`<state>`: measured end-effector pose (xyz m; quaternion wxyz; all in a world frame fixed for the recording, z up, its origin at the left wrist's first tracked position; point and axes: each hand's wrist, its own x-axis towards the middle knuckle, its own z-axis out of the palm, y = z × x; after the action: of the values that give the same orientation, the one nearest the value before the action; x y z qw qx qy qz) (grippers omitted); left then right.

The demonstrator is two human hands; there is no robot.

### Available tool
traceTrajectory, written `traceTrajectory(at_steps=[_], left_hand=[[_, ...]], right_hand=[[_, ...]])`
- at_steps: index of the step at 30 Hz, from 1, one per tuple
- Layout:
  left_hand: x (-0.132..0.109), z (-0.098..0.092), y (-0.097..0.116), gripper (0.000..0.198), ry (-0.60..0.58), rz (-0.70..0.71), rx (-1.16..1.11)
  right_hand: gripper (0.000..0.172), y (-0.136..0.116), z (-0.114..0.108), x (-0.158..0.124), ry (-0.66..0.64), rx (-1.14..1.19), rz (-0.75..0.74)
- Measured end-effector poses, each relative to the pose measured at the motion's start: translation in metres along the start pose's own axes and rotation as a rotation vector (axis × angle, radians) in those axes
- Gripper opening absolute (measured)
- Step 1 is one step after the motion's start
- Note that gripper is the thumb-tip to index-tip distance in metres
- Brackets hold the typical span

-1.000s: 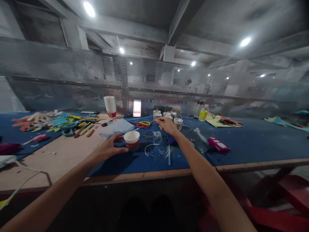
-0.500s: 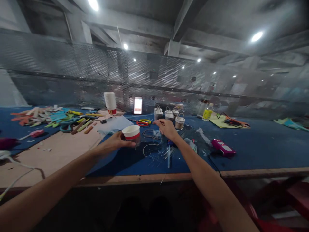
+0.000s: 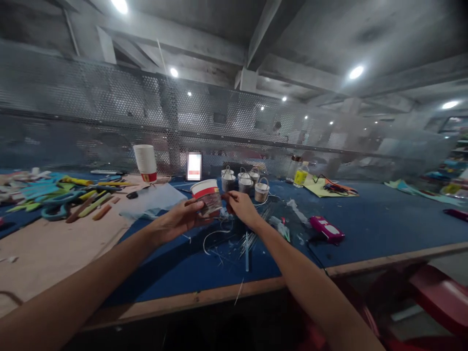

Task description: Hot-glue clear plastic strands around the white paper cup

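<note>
My left hand (image 3: 183, 217) is closed around a paper cup (image 3: 205, 191), which is tilted above the blue table. The cup has a white rim, a red band and a grey-brown covering on its lower part. Close against the cup's right side, my right hand (image 3: 239, 207) has its fingers pinched together; what they hold, if anything, is too small to make out. Behind it stand several small cups with looped handles, one being a brown cup (image 3: 261, 191). Pale cord (image 3: 210, 239) lies loose on the table under the hands.
A stack of paper cups (image 3: 145, 163) stands at the back left, near a lit phone (image 3: 194, 166). Scissors (image 3: 58, 205) and coloured strips lie at left. To the right are a magenta device (image 3: 326, 229), a yellow-labelled bottle (image 3: 301, 175) and a clear stick (image 3: 247, 253).
The cup has been raised and tilted, so its covered side now shows. My right hand has come left and down to the cup's side. The view has shifted to the right.
</note>
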<state>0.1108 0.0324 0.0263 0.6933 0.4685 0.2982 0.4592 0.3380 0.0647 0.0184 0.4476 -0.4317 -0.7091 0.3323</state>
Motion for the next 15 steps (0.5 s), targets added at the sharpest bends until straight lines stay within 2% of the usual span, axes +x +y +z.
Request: traceTrajectory(at_steps=[3,5,9,15], left_hand=[[-0.001,-0.008,-0.002,0.04,-0.068,0.014,-0.001],[-0.002,-0.011,-0.001,0.035,-0.083,0.015,-0.015],[-0.002,-0.012,-0.003,0.023,0.007,-0.02,-0.109],[0.001,-0.006,-0.011,0.019,0.046,-0.012,-0.162]], right_hand=[[0.027,0.0,0.001,-0.003,0.001,-0.014,-0.024],[0.025,0.0,0.001,-0.004,0.002,-0.001,-0.028],[0.024,0.0,0.003,-0.006,-0.02,0.027,0.004],[0.021,0.001,0.007,-0.005,-0.017,0.02,0.054]])
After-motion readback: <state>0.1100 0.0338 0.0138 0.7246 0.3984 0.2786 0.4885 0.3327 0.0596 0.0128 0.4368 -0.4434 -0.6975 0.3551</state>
